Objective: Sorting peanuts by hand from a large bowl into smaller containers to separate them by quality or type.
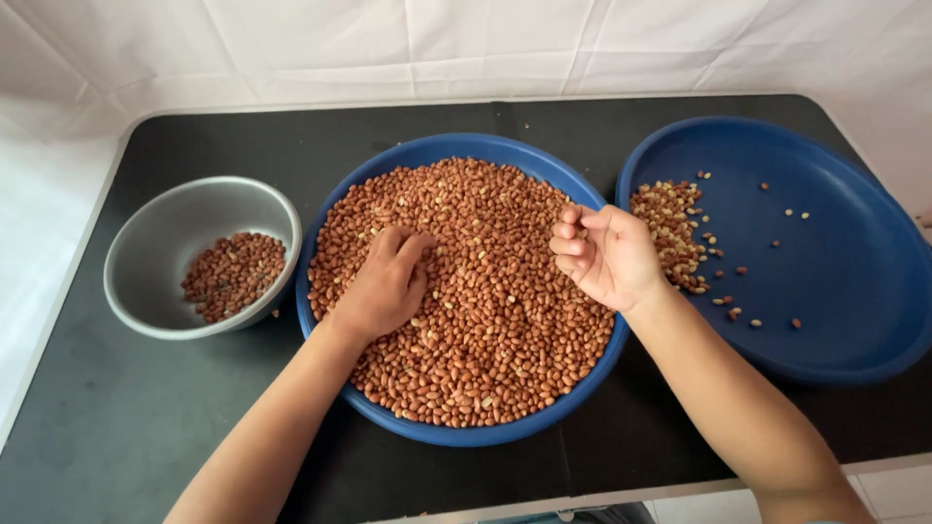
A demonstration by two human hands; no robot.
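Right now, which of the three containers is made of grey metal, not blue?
The small bowl at far left; it holds few peanuts. Both others are blue.

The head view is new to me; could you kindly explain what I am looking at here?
It is a single picture from a camera on a person's head, looking down at their own bare arms. On a black table stand a middle blue basin full of red-brown peanuts, a grey bowl with a few, and a blue tray with a small pale heap. The left hand rests knuckles-up in the peanuts. The right hand is curled above them; what it holds is hidden.
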